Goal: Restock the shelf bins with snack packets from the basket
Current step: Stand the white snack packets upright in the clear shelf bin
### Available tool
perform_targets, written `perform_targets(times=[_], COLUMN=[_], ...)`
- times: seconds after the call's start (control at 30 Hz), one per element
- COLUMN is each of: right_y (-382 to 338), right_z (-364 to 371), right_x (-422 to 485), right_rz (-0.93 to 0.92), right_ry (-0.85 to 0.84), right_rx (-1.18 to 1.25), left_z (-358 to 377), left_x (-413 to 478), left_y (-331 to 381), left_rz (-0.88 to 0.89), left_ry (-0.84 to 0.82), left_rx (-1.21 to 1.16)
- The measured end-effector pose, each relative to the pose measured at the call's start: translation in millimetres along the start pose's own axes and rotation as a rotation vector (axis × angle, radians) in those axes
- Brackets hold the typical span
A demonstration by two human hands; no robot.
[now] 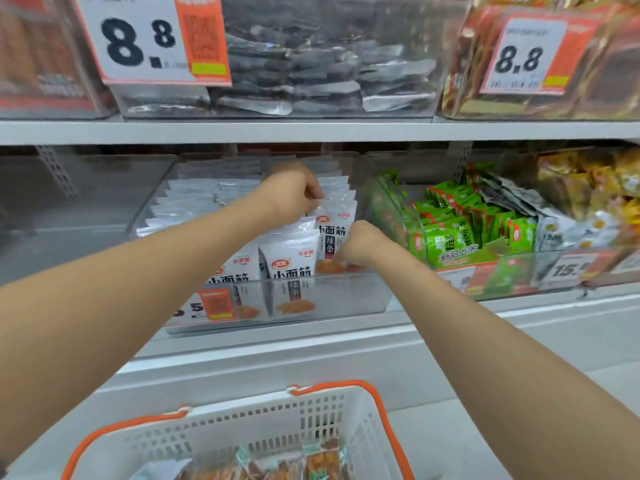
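Note:
A clear shelf bin [346, 296] on the middle shelf holds rows of upright white snack packets [292, 261] with black lettering. My left hand [294, 195] reaches into the bin and pinches the top edge of a white packet in the right-hand row. My right hand [360, 245] grips the lower part of the same row of packets, just behind the bin's front wall. Below, a white basket [311, 420] with orange handles holds several orange and green packets [318, 462].
To the right stands a clear bin of green packets [457, 233], then yellow and silver ones [588, 188]. The upper shelf carries bins of silver packets [311, 64] and red-gold ones [606, 81], with 8.8 price tags [145, 39]. A grey ledge [277, 355] juts out below the bin.

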State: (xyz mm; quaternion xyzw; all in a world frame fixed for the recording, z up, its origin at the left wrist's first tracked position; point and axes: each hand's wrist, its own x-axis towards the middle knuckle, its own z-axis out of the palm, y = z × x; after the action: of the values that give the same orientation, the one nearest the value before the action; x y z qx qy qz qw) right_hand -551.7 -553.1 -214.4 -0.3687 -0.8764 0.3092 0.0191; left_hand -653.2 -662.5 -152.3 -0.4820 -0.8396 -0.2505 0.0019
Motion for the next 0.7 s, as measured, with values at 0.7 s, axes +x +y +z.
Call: perform_targets(times=[0.7], right_y=[-6.8], right_z=[-17.9], right_x=[-96.0], right_rz=[-0.204], right_ry=[0.442], right_rx=[0.052], left_z=[-22.7], left_x=[-81.1], left_y=[17.6], left_rz=[-0.116], left_ry=[0.318], left_rx=[-0.097])
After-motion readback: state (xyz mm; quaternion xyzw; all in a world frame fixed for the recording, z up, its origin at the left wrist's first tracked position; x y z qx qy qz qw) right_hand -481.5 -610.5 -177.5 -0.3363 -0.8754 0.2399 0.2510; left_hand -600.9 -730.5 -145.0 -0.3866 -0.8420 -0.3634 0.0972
